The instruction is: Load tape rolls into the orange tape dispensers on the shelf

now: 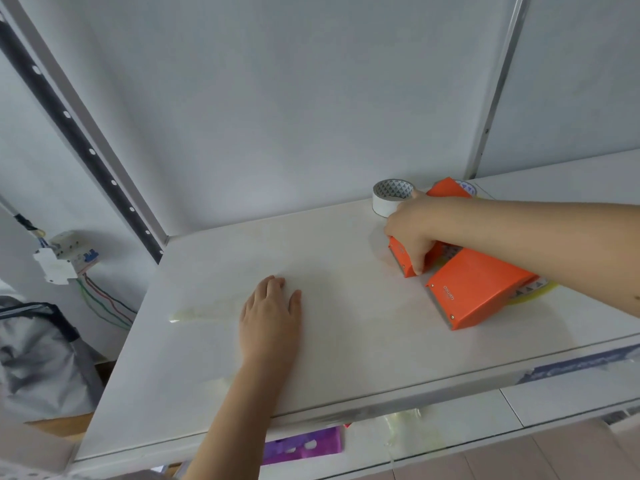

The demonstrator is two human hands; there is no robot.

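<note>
Two orange tape dispensers lie on the white shelf (311, 341) at the right. My right hand (412, 226) grips the farther dispenser (446, 188), fingers wrapped over its near end. The nearer dispenser (478, 289) rests free in front of it, with a roll edge and yellowish tape showing at its right side. A white tape roll (389, 197) with a triangle-patterned core stands just behind my right hand, touching or nearly touching my thumb. My left hand (272, 317) lies flat on the shelf middle, fingers together, holding nothing.
A grey back wall and slanted metal uprights (86, 147) frame the shelf. At the left hang an electrical breaker and coloured wires (65, 258). A purple item (304, 445) shows on the lower shelf beneath the front edge.
</note>
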